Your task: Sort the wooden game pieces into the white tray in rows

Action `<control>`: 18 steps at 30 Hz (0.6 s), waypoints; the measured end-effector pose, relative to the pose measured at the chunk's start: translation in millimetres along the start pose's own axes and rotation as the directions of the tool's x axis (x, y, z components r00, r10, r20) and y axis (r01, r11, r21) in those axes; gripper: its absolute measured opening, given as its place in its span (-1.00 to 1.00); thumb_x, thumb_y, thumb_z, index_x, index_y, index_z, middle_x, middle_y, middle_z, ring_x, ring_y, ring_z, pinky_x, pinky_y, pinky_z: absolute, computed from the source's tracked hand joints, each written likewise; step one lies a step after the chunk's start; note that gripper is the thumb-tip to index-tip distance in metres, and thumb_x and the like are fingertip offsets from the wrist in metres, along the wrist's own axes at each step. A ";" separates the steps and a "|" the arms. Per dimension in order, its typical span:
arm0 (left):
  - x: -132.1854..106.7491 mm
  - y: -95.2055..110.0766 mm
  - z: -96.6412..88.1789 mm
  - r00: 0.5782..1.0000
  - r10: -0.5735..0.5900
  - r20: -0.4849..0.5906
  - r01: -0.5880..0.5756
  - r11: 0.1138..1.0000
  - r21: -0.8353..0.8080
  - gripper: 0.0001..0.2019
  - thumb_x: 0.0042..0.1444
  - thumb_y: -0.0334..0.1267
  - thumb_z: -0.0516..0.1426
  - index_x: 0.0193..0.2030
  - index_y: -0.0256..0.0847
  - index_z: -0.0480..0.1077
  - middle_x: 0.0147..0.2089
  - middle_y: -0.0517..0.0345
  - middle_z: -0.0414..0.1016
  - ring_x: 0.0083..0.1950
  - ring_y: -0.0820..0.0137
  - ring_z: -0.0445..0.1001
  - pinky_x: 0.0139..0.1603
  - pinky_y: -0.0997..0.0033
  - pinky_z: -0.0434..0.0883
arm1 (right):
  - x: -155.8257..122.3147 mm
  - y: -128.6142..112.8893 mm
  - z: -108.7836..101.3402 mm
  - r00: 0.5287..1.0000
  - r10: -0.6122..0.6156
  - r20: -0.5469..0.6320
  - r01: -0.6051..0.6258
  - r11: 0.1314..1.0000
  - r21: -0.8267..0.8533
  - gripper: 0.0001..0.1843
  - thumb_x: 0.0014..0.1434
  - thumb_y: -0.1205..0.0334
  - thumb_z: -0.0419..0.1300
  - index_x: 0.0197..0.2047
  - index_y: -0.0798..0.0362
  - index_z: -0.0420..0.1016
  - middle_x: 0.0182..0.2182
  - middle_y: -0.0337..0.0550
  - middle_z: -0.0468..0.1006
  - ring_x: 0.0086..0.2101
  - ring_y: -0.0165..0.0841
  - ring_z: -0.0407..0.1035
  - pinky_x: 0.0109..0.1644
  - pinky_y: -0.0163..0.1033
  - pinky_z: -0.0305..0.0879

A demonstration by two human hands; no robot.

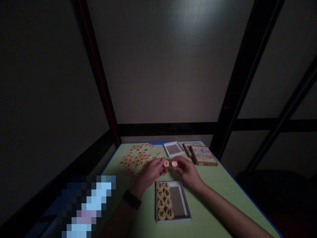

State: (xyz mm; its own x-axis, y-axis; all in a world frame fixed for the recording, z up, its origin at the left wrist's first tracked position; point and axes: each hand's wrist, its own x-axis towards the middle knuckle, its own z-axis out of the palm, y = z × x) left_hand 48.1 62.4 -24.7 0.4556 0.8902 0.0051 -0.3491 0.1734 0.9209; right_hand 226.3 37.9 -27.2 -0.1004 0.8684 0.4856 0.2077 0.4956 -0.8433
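Note:
My left hand (156,169), with a dark band on the wrist, pinches a round xiangqi piece (166,163) that shows a red character. Close beside it, my right hand (186,168) grips another xiangqi piece (174,164), also red-marked. Both pieces are held upright, faces toward me, above the green table. Below the hands lies an open shallow box (182,205). Two columns of black-lettered pieces (160,203) fill its left side, and its grey-brown floor shows on the right. Parts of the fingers behind the pieces are hidden.
Many loose pieces (140,158), red and black, are scattered at the table's (200,205) far left. A white box tray (174,149) lies at the back, with printed boxes (203,155) to its right. A pixelated patch (86,211) covers the lower left. Walls stand behind.

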 end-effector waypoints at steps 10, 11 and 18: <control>-2.7 3.1 -2.8 0.998 -0.014 0.066 0.016 1.000 -0.026 -0.63 -0.12 -0.08 0.44 -0.28 -0.32 0.58 -0.28 0.05 0.49 -0.28 0.48 0.34 -0.23 0.46 0.23 | 0.2 -3.1 -3.7 1.000 0.008 0.004 -0.008 1.000 -0.019 -0.79 0.12 0.15 0.29 -0.19 0.03 0.63 -0.22 -0.04 0.56 -0.23 -0.24 0.49 -0.14 -0.14 0.47; -2.9 3.2 -2.7 0.997 -0.012 0.073 0.014 1.000 -0.018 -0.63 -0.12 -0.08 0.44 -0.26 -0.32 0.59 -0.27 0.04 0.51 -0.27 0.47 0.35 -0.22 0.46 0.23 | 0.4 -2.5 -3.7 1.000 0.030 0.001 -0.030 1.000 -0.001 -0.78 0.12 0.14 0.28 -0.18 0.04 0.62 -0.22 -0.05 0.56 -0.27 -0.25 0.49 -0.19 -0.16 0.47; -3.6 3.7 -2.7 0.999 -0.008 0.041 0.008 1.000 -0.007 -0.59 -0.17 -0.07 0.47 -0.24 -0.31 0.59 -0.26 0.06 0.51 -0.28 0.48 0.38 -0.22 0.46 0.25 | 4.0 5.7 -4.4 0.998 0.062 0.006 -0.062 0.998 0.004 -0.75 0.06 0.08 0.31 -0.26 0.07 0.58 -0.28 -0.06 0.59 -0.27 -0.24 0.50 -0.16 -0.16 0.45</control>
State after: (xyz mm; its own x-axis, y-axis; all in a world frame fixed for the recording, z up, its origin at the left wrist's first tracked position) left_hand 42.9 61.0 -22.3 0.4919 0.8705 0.0137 -0.3513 0.1840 0.9180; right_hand 231.3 44.2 -29.1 -0.0931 0.8975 0.4311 0.2095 0.4409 -0.8728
